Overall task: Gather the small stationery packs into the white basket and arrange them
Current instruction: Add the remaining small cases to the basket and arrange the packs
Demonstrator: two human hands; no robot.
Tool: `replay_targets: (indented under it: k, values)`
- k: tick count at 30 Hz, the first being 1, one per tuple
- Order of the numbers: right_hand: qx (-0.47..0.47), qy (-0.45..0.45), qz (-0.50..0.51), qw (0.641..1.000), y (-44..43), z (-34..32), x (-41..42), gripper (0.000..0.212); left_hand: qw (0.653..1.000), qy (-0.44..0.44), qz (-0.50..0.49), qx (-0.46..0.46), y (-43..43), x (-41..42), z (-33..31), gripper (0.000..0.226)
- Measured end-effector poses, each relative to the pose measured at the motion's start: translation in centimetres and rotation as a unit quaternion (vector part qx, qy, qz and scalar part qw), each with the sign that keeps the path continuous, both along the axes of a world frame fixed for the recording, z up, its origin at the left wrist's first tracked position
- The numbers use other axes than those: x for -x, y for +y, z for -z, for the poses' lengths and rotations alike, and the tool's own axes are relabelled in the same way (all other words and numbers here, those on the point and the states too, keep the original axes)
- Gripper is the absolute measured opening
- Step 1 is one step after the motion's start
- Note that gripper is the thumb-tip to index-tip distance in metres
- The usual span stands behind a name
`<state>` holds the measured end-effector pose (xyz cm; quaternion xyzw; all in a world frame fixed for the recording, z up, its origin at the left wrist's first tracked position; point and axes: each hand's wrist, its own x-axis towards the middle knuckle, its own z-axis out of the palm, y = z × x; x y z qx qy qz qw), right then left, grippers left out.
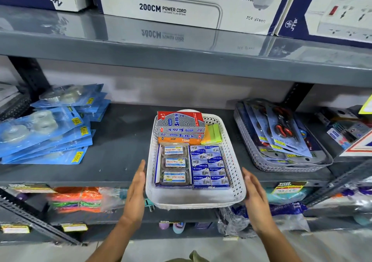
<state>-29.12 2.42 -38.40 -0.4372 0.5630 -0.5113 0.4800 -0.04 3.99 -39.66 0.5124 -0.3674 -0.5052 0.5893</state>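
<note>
The white perforated basket (233, 161) sits on the dark grey shelf, its near end jutting over the shelf's front edge. Inside lie small blue stapler-pin boxes (210, 167) in two rows on the right and three clear labelled packs (174, 164) on the left. Behind them are stacked Softek boxes (181, 125), an orange box and green sticky notes (215, 134). My left hand (136, 187) stands flat with straight fingers beside the basket's left wall. My right hand (254, 195), also flat and straight, is just off the right wall. Neither hand holds anything.
Blue blister packs of tape (46, 133) are piled at the left of the shelf. A grey basket of scissors packs (281, 139) stands at the right. Power cord boxes (181, 4) fill the shelf above. Bagged goods and price tags lie on the shelf below.
</note>
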Motion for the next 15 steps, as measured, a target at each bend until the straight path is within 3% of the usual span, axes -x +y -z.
replay_targets:
  k: [4, 10, 15]
  values:
    - [-0.007, 0.036, 0.0, 0.999, 0.5, 0.8, -1.2, 0.027, 0.999, 0.04, 0.026, 0.015, -0.3, 1.1, 0.7, 0.049]
    - [0.021, 0.046, 0.019, 0.999, -0.1, 1.7, -1.4, 0.036, 0.999, 0.033, 0.012, 0.017, -0.5, 1.2, 1.5, 0.057]
    - [0.027, 0.041, 0.016, 0.999, -1.4, 2.1, -1.3, 0.036, 1.0, 0.029, -0.001, 0.01, -1.7, 1.2, 1.7, 0.043]
